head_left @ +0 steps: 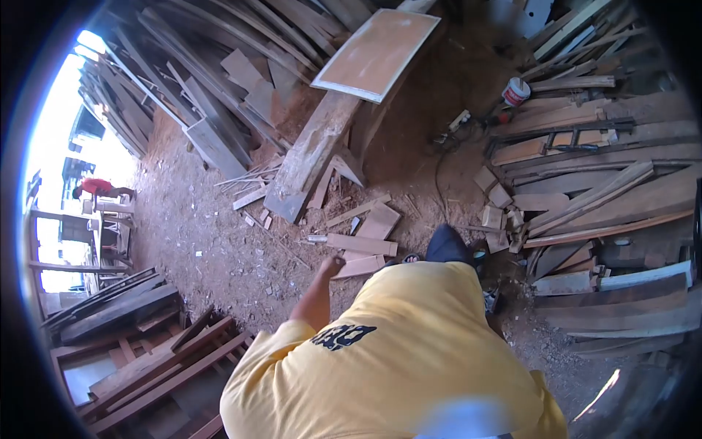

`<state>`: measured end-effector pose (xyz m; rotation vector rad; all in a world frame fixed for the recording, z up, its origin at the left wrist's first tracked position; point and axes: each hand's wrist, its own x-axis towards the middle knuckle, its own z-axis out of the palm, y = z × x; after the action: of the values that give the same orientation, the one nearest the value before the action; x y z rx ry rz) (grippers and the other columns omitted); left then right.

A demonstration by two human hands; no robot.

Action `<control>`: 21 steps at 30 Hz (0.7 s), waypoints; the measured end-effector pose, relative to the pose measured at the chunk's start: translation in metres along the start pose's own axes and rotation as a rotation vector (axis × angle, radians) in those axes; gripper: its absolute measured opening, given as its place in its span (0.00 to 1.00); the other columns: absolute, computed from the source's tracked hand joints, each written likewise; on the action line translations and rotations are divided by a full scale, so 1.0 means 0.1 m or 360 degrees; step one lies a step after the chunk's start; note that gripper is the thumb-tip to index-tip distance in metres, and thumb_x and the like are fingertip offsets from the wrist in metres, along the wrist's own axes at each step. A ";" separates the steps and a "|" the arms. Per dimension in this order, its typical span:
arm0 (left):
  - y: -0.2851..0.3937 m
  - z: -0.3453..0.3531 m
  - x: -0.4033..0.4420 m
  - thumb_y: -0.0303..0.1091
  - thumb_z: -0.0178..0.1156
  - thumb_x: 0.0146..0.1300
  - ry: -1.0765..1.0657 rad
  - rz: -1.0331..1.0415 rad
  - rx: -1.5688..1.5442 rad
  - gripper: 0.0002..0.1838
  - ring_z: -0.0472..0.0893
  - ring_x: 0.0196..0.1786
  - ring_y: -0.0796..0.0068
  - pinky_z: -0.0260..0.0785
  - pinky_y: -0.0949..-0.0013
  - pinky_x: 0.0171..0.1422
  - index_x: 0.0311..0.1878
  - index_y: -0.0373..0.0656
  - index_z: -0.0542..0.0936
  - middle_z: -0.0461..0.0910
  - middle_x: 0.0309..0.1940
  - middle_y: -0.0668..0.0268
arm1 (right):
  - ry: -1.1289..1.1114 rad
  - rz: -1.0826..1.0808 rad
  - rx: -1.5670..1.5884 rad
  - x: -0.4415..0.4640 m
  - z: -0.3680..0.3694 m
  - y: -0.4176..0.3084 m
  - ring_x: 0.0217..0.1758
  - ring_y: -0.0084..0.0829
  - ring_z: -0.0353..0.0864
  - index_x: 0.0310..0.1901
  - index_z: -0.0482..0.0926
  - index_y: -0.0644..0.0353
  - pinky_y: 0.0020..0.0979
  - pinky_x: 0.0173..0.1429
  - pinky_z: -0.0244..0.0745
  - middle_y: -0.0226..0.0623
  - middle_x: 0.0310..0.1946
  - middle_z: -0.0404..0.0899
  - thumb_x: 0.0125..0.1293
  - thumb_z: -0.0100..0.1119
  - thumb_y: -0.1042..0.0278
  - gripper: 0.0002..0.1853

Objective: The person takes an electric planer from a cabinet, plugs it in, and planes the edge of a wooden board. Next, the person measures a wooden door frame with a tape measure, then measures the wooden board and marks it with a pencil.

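My left hand (pixel 333 265) hangs at the left of my yellow shirt (pixel 409 329), fingers curled closed. Whether anything is inside the curl is hidden. Below it on the ground lie several wood offcuts (pixel 362 244), the nearest appearing right beside the hand from this angle. A wider flat board piece (pixel 379 222) lies just past them. On the other side, only a dark sliver of my right arm (pixel 499 324) shows past the shirt. A small greyish thing (pixel 491 298) appears near it, too unclear to name; my right fingers cannot be made out.
A thick plank (pixel 311 157) lies ahead, with a pale-edged panel (pixel 380 55) on its far end. Stacked boards (pixel 607 190) line the right, with a white bucket (pixel 516 91) and a cable (pixel 439 175) nearby. More timber (pixel 161 358) lies left. A person in red (pixel 99 187) bends over far left.
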<state>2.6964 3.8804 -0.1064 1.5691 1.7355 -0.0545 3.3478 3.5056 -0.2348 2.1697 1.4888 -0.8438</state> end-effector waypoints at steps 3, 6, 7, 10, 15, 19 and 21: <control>0.91 -0.48 0.75 0.55 0.64 0.67 -0.0057 0.0049 0.0049 0.21 0.87 0.51 0.49 0.79 0.52 0.56 0.54 0.53 0.88 0.89 0.46 0.52 | 0.0227 -0.0024 0.0059 0.58 -0.63 -0.09 0.37 0.48 0.89 0.38 0.87 0.65 0.44 0.44 0.83 0.50 0.34 0.88 0.65 0.64 0.56 0.17; 1.86 -0.70 1.36 0.53 0.65 0.67 0.0040 0.0249 -0.0187 0.21 0.87 0.52 0.51 0.78 0.56 0.57 0.55 0.53 0.87 0.89 0.47 0.53 | 0.0431 0.0307 0.0991 0.90 -2.21 -0.47 0.36 0.47 0.87 0.38 0.85 0.65 0.43 0.44 0.80 0.49 0.33 0.87 0.67 0.63 0.58 0.15; 2.23 -0.77 1.50 0.52 0.66 0.67 0.0028 0.0266 -0.0271 0.20 0.87 0.53 0.52 0.78 0.57 0.58 0.56 0.53 0.87 0.88 0.48 0.53 | 0.0486 0.0342 0.1205 0.96 -2.78 -0.65 0.36 0.47 0.86 0.38 0.85 0.65 0.42 0.43 0.79 0.49 0.32 0.86 0.68 0.62 0.59 0.15; 3.01 -0.81 1.96 0.49 0.67 0.68 0.0036 0.0308 -0.0719 0.19 0.87 0.53 0.60 0.77 0.61 0.59 0.56 0.50 0.87 0.89 0.49 0.57 | 0.0687 0.0004 0.1240 1.66 -3.99 -0.86 0.34 0.45 0.83 0.39 0.82 0.64 0.41 0.43 0.76 0.48 0.30 0.84 0.69 0.62 0.61 0.13; 3.96 -1.03 2.44 0.43 0.67 0.70 0.0087 0.0102 -0.1338 0.17 0.84 0.49 0.74 0.76 0.66 0.57 0.55 0.43 0.87 0.88 0.45 0.64 | 0.0576 -0.0616 0.0759 2.98 -6.17 -1.61 0.44 0.53 0.82 0.40 0.82 0.59 0.48 0.47 0.76 0.50 0.39 0.81 0.70 0.63 0.61 0.10; 4.25 -0.94 2.90 0.41 0.66 0.74 0.0426 -0.0240 -0.1654 0.16 0.81 0.41 0.80 0.74 0.71 0.45 0.56 0.41 0.84 0.86 0.40 0.69 | 0.0487 -0.1156 -0.0076 3.73 -7.91 -2.60 0.50 0.55 0.81 0.39 0.82 0.56 0.54 0.51 0.75 0.50 0.42 0.78 0.71 0.60 0.62 0.08; 4.50 -1.10 2.93 0.40 0.66 0.74 0.0382 -0.0291 -0.2030 0.16 0.82 0.42 0.80 0.75 0.72 0.47 0.57 0.41 0.84 0.86 0.41 0.68 | 0.0478 -0.1399 -0.0457 4.08 -8.53 -3.16 0.52 0.49 0.82 0.37 0.83 0.54 0.53 0.54 0.75 0.43 0.42 0.79 0.70 0.61 0.61 0.08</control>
<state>3.0470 4.2858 0.0098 0.4700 1.5089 0.9835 3.3849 4.4275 0.1438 1.4313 2.5949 -0.4821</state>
